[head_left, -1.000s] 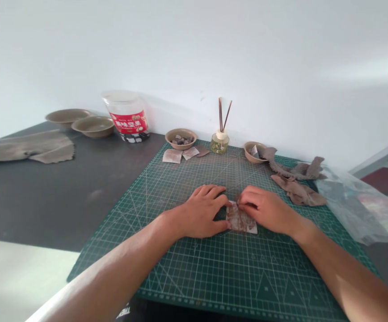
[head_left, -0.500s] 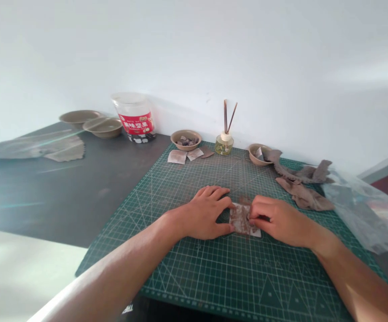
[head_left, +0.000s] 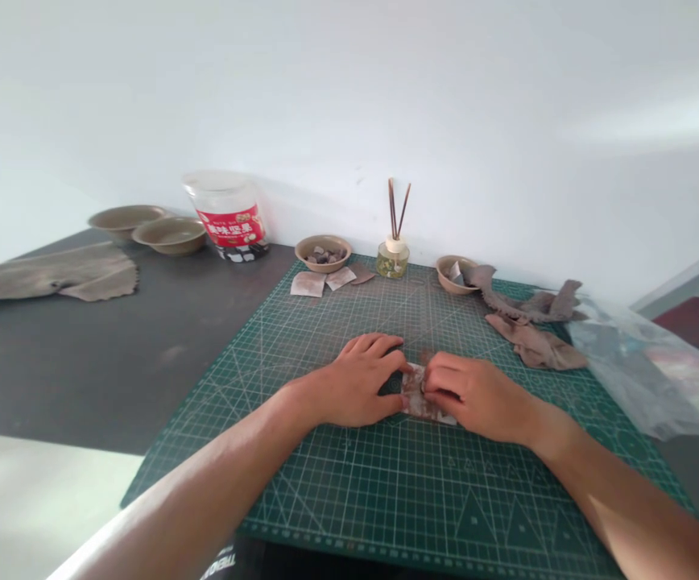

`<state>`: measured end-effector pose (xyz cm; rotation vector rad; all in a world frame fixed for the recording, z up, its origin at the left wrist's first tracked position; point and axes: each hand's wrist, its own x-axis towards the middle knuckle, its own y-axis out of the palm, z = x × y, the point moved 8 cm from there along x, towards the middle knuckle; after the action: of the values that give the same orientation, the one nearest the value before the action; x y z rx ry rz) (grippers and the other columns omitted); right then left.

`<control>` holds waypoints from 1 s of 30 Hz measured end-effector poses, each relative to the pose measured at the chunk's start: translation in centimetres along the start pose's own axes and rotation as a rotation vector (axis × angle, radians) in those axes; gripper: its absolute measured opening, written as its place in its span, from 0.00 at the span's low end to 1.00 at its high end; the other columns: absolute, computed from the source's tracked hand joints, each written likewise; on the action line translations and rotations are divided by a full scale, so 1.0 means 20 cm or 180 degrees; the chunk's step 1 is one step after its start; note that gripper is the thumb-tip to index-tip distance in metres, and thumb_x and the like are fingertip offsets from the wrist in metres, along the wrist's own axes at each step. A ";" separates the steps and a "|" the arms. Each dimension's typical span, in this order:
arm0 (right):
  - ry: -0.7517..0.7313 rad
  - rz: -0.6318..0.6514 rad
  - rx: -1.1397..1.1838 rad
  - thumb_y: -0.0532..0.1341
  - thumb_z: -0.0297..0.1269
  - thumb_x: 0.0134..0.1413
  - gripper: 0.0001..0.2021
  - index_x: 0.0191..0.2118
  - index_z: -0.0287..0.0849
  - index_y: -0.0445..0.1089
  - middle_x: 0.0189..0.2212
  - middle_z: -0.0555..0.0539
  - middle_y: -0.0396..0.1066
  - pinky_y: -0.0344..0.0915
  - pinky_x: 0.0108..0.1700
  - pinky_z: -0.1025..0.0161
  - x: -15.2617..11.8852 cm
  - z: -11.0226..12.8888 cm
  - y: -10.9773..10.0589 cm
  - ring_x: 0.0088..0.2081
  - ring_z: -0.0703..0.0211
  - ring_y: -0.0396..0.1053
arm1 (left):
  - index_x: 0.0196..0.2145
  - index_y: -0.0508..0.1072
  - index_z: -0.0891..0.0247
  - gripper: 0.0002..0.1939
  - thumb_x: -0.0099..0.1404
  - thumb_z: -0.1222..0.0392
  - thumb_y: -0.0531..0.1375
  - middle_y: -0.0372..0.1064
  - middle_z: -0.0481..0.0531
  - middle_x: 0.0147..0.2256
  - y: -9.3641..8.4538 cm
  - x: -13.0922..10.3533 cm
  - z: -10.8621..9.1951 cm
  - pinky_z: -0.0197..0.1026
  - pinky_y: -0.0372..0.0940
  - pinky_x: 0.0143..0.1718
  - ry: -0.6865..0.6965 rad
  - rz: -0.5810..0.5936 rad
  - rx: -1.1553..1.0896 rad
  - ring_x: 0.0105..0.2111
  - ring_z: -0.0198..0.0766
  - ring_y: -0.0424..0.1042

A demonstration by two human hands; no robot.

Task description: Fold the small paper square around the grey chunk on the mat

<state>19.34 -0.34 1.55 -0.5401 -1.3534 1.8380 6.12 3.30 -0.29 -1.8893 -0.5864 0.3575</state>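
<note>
A whitish rectangular piece with reddish-brown smears [head_left: 415, 391] lies flat on the green cutting mat [head_left: 349, 483]. My left hand [head_left: 365, 380] rests on the mat with fingers spread, its thumb and index fingertip touching the piece's left edge. Over the right part of the piece, my right hand [head_left: 473, 395] has its fingers pinched together on something small, mostly hidden by the fingers. Brown dust marks the mat around the piece.
Behind stand a bowl of dark chips [head_left: 324, 255], small sheets [head_left: 308, 283], a reed diffuser [head_left: 392, 258] and another bowl [head_left: 449, 282]. Crumpled cloths [head_left: 543, 346] and clear plastic [head_left: 621, 370] lie right. Further left are a tub [head_left: 233, 225], two bowls [head_left: 171, 235] and a cloth [head_left: 47, 272].
My right hand has slid left across the piece, closer to my left hand. My left hand keeps its place at the left edge. The whole view has shifted slightly.
</note>
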 end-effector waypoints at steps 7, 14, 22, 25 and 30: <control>0.0368 -0.0202 -0.0206 0.57 0.32 0.66 0.06 0.36 0.43 0.70 0.38 0.48 0.71 0.64 0.44 0.62 0.00 -0.09 -0.03 0.40 0.59 0.71 | 0.55 0.67 0.52 0.21 0.67 0.46 0.61 0.51 0.55 0.66 0.00 0.00 0.00 0.60 0.47 0.65 0.0017 0.0022 -0.0029 0.68 0.54 0.46; 0.0345 -0.0359 -0.0316 0.58 0.32 0.66 0.05 0.38 0.44 0.71 0.39 0.48 0.72 0.65 0.45 0.60 -0.02 -0.11 -0.06 0.41 0.57 0.71 | 0.55 0.67 0.52 0.21 0.67 0.45 0.61 0.53 0.55 0.65 -0.01 -0.01 0.00 0.60 0.49 0.64 -0.0007 -0.0124 0.0035 0.66 0.53 0.50; 0.0106 -0.0222 0.0086 0.58 0.31 0.66 0.05 0.38 0.44 0.71 0.39 0.48 0.71 0.65 0.44 0.62 0.02 -0.03 -0.01 0.41 0.59 0.70 | 0.56 0.67 0.53 0.23 0.67 0.43 0.60 0.55 0.54 0.64 -0.01 -0.01 -0.01 0.59 0.51 0.63 -0.0038 -0.0271 0.0087 0.64 0.54 0.53; 0.0170 -0.0209 -0.0040 0.57 0.32 0.67 0.06 0.38 0.43 0.71 0.40 0.47 0.72 0.65 0.44 0.61 0.03 -0.04 0.00 0.41 0.58 0.70 | 0.56 0.67 0.53 0.23 0.68 0.43 0.60 0.55 0.54 0.64 -0.01 0.00 -0.01 0.59 0.50 0.63 -0.0033 -0.0285 0.0102 0.64 0.54 0.53; 0.0262 -0.0169 0.0015 0.59 0.31 0.65 0.05 0.35 0.43 0.70 0.37 0.49 0.71 0.64 0.42 0.63 0.02 -0.05 -0.01 0.38 0.60 0.70 | 0.57 0.66 0.53 0.23 0.67 0.43 0.59 0.53 0.56 0.65 0.00 0.00 -0.01 0.61 0.50 0.63 -0.0047 -0.0188 0.0096 0.66 0.55 0.50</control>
<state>19.87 0.62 1.38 -0.5659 -1.2965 1.7567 6.14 3.19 -0.15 -1.8380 -0.6420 0.3402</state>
